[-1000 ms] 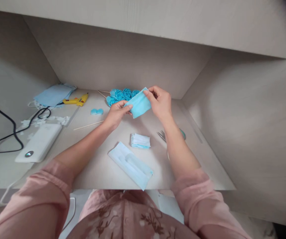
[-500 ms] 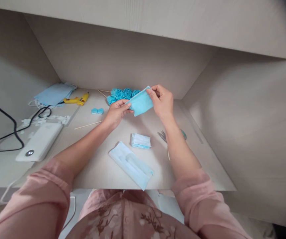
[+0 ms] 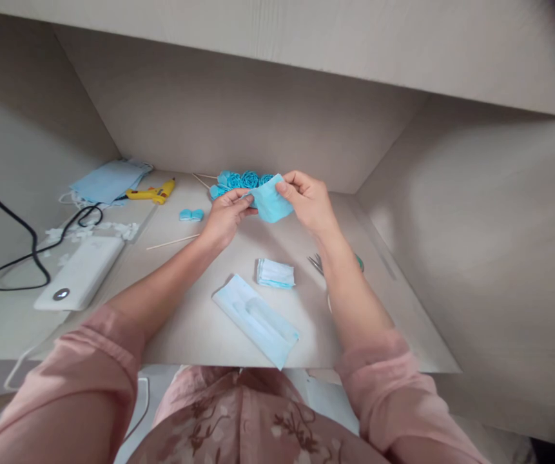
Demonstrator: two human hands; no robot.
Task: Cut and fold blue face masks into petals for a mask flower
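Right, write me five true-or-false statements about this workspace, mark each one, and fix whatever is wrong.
1. The left hand and the right hand both hold the blue sheet. True.
2. The yellow glue gun is in the right hand. False: it lies at the left, beside the pale blue masks.
3. Blue rosettes lie beyond the hands, near the back panel. True.
4. The scissors are in full view. False: the right forearm hides part of them.
5. The white device lies left of the small folded stack. True.
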